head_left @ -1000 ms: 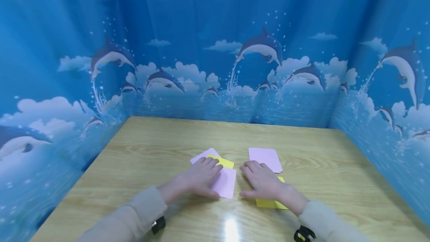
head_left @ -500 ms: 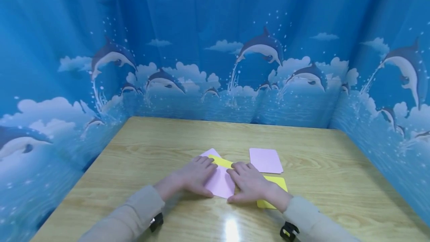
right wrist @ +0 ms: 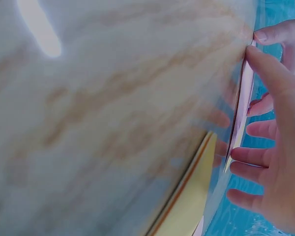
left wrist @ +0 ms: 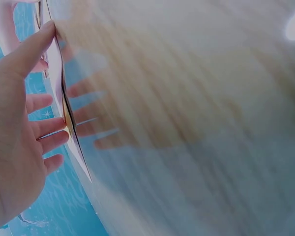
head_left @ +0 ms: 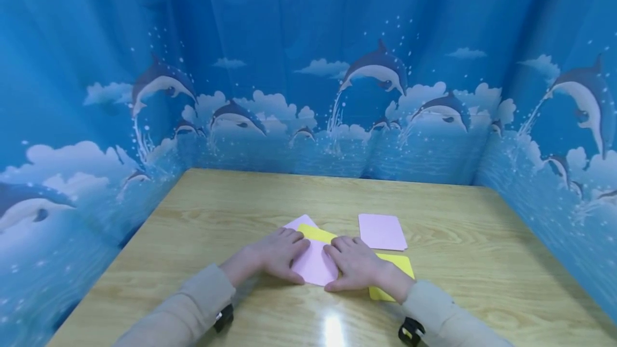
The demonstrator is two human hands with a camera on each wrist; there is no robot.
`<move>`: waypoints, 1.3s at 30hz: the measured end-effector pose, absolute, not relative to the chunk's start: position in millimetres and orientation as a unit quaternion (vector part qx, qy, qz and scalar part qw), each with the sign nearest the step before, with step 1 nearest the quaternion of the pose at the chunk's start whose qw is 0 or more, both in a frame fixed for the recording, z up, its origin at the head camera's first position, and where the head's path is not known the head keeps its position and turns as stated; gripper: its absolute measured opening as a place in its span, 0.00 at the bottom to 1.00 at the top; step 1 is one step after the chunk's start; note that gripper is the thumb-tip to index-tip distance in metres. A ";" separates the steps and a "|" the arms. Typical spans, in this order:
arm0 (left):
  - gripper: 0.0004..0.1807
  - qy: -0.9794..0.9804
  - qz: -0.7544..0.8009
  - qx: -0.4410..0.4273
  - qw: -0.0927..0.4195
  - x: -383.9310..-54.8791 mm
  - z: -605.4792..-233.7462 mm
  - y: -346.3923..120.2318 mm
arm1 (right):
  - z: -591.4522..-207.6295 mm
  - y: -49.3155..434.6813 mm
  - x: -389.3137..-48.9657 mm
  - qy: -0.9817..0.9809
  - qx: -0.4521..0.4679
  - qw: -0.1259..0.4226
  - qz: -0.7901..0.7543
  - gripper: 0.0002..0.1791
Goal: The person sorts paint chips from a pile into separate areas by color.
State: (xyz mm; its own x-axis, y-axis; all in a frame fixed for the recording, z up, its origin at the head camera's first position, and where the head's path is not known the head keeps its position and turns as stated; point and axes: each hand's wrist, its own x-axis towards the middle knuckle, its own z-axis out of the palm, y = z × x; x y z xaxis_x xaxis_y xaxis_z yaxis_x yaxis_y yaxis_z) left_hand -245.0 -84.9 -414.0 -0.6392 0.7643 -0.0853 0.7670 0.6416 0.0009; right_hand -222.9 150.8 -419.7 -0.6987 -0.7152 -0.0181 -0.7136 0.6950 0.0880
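Note:
A pink square card (head_left: pixel 315 266) lies at the middle of the table between both hands. Under it a yellow card (head_left: pixel 316 233) and another pink card (head_left: pixel 302 222) stick out at the far side, turned at angles. My left hand (head_left: pixel 279 255) touches the pile's left side, thumb near its front edge and fingers loosely spread. On the right side, my right hand (head_left: pixel 355 263) rests against the pile in much the same way. In the left wrist view the stacked cards (left wrist: pixel 55 73) show edge-on, slightly fanned apart. Both palms hide parts of the pile's sides.
A pink card stack (head_left: pixel 382 232) lies behind the right hand. Yellow cards (head_left: pixel 399 268) lie partly under the right forearm, near the wrist. The wooden table (head_left: pixel 231 197) ends at a blue dolphin-print curtain (head_left: pixel 270 42) at the back and sides.
My right hand has moved left, off the yellow cards and onto the middle pile's right side. My left hand has shifted slightly left, now at the pile's left side.

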 end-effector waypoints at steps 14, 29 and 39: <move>0.42 0.903 -0.007 0.429 0.007 -246.0 -418.4 -87.2 | -416.1 150.1 -224.1 -0.931 0.364 -0.006 -0.020 0.46; 0.43 0.900 -0.005 0.435 -0.005 -247.7 -421.6 -89.6 | -413.0 145.8 -229.4 -0.925 0.380 0.000 0.004 0.44; 0.42 0.902 -0.013 0.432 0.000 -247.1 -421.1 -89.6 | -407.8 138.1 -228.3 -0.922 0.386 -0.012 -0.027 0.52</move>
